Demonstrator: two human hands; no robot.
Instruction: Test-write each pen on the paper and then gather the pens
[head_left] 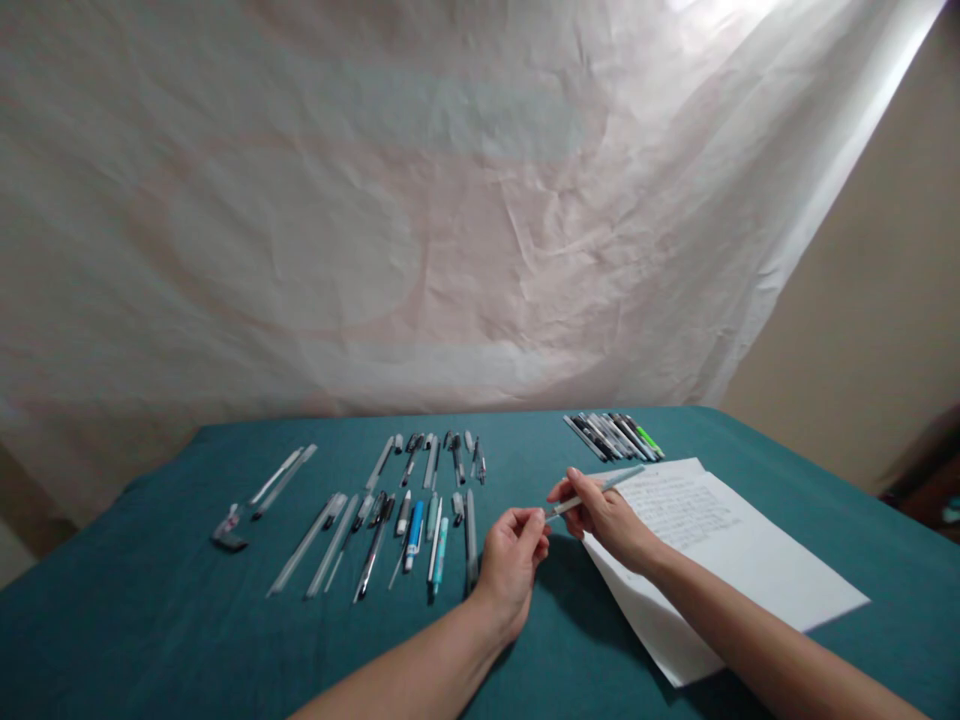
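- I have both hands meeting over the near middle of the surface (pixel 555 660), which is covered in dark green cloth.
- My left hand (pixel 510 565) comes in from the bottom edge, its forearm slanting up and to the right; the wrist bends upward, and thumb and index finger pinch together with the other fingers curled in.
- My right hand (pixel 604 515) reaches in from the lower right corner, forearm slanting up and to the left across the written paper (pixel 757 560), fingers curled around a slim pen (pixel 622 478).
- The pen lies between the hands, tilted: its pale blue end rises to the right above the paper, and its lower end runs to the left fingertips.
- I read both hands as gripping the pen; whether the left pinches a cap or the tip is too small to tell.
- Just left of the left hand lies a clear pen barrel (pixel 470 530), with a turquoise pen (pixel 441 555) beyond it.
- A bundle of pens (pixel 613 437) sits beyond the paper.
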